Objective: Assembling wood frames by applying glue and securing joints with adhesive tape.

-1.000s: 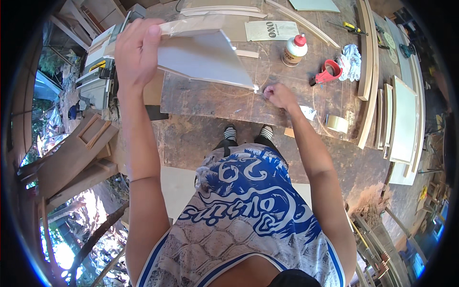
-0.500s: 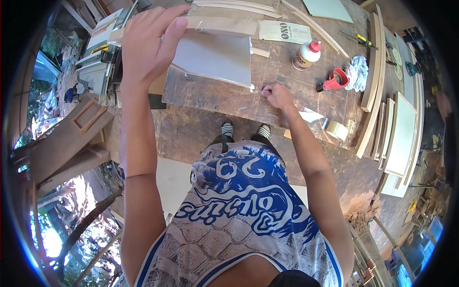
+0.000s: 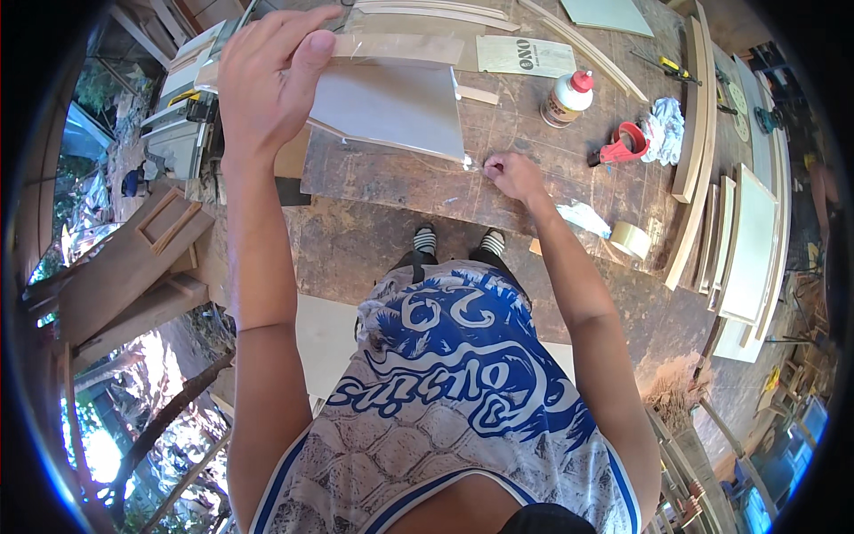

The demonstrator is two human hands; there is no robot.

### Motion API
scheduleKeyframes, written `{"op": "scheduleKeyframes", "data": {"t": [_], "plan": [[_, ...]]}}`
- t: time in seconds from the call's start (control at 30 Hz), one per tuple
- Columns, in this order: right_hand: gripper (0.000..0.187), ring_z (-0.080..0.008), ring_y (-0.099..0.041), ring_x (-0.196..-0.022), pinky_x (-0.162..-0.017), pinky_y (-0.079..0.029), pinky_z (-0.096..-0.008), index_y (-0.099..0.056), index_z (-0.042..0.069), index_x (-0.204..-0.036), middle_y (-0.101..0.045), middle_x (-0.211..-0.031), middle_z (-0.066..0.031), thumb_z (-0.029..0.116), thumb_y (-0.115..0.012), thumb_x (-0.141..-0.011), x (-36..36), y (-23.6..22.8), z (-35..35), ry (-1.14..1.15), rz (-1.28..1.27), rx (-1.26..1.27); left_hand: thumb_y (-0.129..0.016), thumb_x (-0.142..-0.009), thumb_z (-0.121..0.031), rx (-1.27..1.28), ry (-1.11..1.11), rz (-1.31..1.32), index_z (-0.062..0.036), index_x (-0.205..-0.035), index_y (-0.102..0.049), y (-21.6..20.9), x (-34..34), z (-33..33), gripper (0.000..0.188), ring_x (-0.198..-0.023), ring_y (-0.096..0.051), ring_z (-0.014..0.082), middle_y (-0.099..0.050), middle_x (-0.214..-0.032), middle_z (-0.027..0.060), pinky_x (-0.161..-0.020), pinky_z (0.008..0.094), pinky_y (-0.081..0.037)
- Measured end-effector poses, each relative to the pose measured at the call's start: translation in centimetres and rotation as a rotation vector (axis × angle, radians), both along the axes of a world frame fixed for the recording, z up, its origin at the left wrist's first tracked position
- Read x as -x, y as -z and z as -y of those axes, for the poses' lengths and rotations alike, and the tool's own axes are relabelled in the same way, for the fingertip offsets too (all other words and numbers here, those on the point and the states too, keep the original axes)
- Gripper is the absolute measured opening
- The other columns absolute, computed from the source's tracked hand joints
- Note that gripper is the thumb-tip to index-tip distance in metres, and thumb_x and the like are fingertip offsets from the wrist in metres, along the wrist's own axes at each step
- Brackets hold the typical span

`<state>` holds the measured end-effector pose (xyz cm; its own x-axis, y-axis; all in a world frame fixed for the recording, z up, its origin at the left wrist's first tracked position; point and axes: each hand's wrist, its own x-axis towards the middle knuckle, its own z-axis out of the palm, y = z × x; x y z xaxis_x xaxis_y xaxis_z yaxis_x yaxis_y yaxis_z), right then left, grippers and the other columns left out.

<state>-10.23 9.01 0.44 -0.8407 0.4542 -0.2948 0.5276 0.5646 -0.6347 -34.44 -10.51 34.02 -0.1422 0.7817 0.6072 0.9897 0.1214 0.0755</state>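
At the upper left, my left hand [image 3: 271, 84] grips the side of a white panel [image 3: 391, 102] that carries a pale wooden strip [image 3: 405, 49] along its far edge. Its thumb is bent over the near side, and the fingertips are partly hidden. Just beyond the panel's near right corner, my right hand [image 3: 516, 176] is closed in a pinch. Whatever sits between its fingertips is too small to make out. A small white blob [image 3: 467, 163] clings to that corner. The panel lies tilted on the worn brown worktable [image 3: 374, 182].
Right of the panel stand a white glue bottle [image 3: 567, 100] with a red cap, a red ring-shaped tool [image 3: 620, 145] and a crumpled cloth [image 3: 664, 132]. A tape roll [image 3: 630, 240] sits near the front edge. Long wooden strips [image 3: 698, 116] lie along the right, a screwdriver [image 3: 674, 68] behind.
The panel and my left hand have shifted slightly left, and the panel looks a little lower. My right hand keeps its pinch beside the corner.
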Motion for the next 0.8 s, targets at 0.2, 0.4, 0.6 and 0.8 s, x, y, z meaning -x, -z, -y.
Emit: {"op": "scheduleKeyframes", "data": {"t": [0.2, 0.4, 0.6, 0.8], "plan": [[0.021, -0.0335, -0.072, -0.093, -0.083, -0.057, -0.0447, -0.079, 0.019, -0.102, -0.076, -0.099, -0.0122, 0.03, -0.068, -0.089, 0.0, -0.1, 0.0, -0.019, 0.004, -0.032, -0.049, -0.105, -0.043, -0.045, -0.008, -0.098, -0.0115, -0.12, -0.075, 0.2, 0.3, 0.3, 0.043, -0.101, -0.065, 0.029, -0.073, -0.106, 0.0113, -0.093, 0.0385, -0.046], [0.02, -0.0359, -0.072, -0.095, -0.086, -0.056, -0.0483, -0.079, 0.021, -0.101, -0.076, -0.099, -0.0125, 0.029, -0.069, -0.086, 0.1, -0.2, -0.1, -0.009, -0.004, -0.001, -0.062, -0.094, -0.023, -0.246, 0.171, 0.587, -0.0087, -0.116, -0.073, 10.0, -8.0, 2.3, 0.028, -0.106, -0.065, 0.0257, -0.072, -0.113, 0.0093, -0.093, 0.0386, -0.051], [0.021, -0.0353, -0.072, -0.093, -0.084, -0.056, -0.0478, -0.078, 0.021, -0.103, -0.076, -0.096, -0.013, 0.03, -0.069, -0.086, -0.1, -0.1, 0.1, 0.026, -0.039, 0.011, -0.064, -0.084, -0.01, 0.308, 0.016, 0.554, -0.0078, -0.114, -0.066, 28.3, -15.8, 1.1, 0.03, -0.109, -0.062, 0.0283, -0.064, -0.134, 0.0083, -0.087, 0.0411, -0.052], [0.019, -0.0357, -0.072, -0.092, -0.083, -0.057, -0.0485, -0.077, 0.02, -0.103, -0.076, -0.095, -0.0122, 0.028, -0.067, -0.088, -0.4, -0.3, 1.1, 0.039, -0.057, -0.064, -0.066, -0.081, -0.009, 0.291, 0.002, 0.441, -0.0061, -0.116, -0.066, 31.9, -17.0, 0.8, 0.036, -0.109, -0.059, 0.0278, -0.06, -0.141, 0.0099, -0.091, 0.0429, -0.048]]}}
